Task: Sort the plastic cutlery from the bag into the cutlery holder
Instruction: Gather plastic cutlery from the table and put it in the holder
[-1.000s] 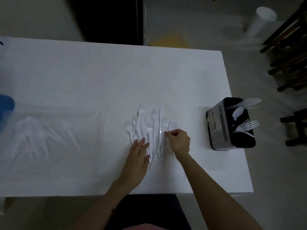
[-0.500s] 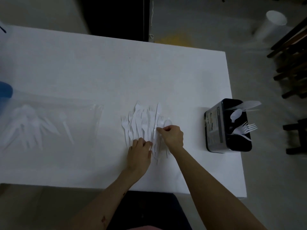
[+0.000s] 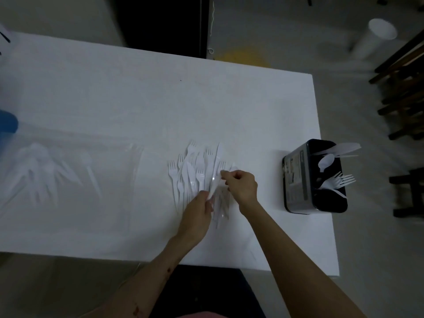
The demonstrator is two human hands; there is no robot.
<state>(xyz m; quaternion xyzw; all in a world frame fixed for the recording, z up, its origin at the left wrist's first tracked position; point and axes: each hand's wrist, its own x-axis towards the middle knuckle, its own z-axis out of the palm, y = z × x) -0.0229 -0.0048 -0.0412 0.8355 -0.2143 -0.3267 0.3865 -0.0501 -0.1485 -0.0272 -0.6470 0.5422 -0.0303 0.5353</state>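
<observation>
A heap of white plastic cutlery [image 3: 197, 173], mostly forks, lies on the white table [image 3: 160, 99] in front of me. My left hand [image 3: 197, 213] pinches the handle end of a white knife [image 3: 215, 171] that rises out of the heap. My right hand [image 3: 241, 187] pinches the same knife near its middle, fingers closed. A clear plastic bag [image 3: 57, 177] with more cutlery inside lies at the left. The black cutlery holder [image 3: 314, 177] stands at the table's right edge, with knives, a spoon and forks in separate compartments.
A blue object [image 3: 6, 125] sits at the far left edge of the table. Dark wooden chairs [image 3: 403, 92] stand on the floor to the right. A white cylinder [image 3: 376, 35] stands on the floor behind the table.
My left hand went from lying flat on the heap to pinching the knife's handle. My right hand shifted left from the spoon at the heap's edge onto the knife. The knife has lifted slightly.
</observation>
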